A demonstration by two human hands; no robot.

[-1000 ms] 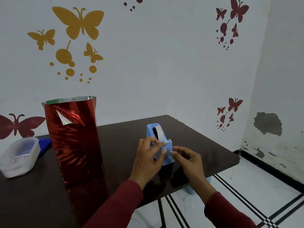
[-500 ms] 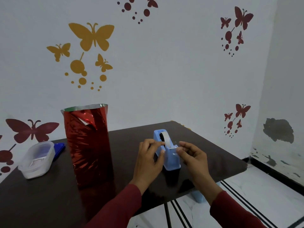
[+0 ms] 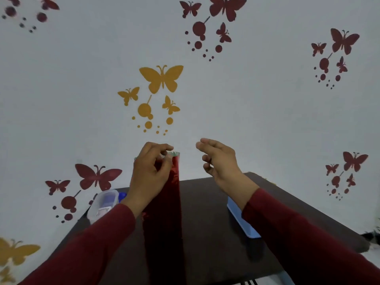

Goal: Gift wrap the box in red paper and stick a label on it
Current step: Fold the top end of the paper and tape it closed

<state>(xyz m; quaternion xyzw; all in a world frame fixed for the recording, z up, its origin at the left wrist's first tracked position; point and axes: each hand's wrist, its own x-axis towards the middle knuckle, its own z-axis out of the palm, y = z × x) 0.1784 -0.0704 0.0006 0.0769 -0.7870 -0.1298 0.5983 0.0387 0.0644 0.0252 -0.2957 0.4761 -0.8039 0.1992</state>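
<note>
both hands [image 3: 151, 173] now at paper [image 3: 174, 194] rim

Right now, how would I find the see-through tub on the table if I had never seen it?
Start at the dark table and go to its far left corner, by the wall. There, left of the tall red-wrapped box, lies the clear plastic tub. It is the only see-through thing; a small blue object peeks out behind it.

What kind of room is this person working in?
Probably a home room or a child's craft corner, not a workshop. The white wall carries butterfly stickers, and a small dark table in the corner holds a red-wrapped box and a blue tape dispenser.
</note>
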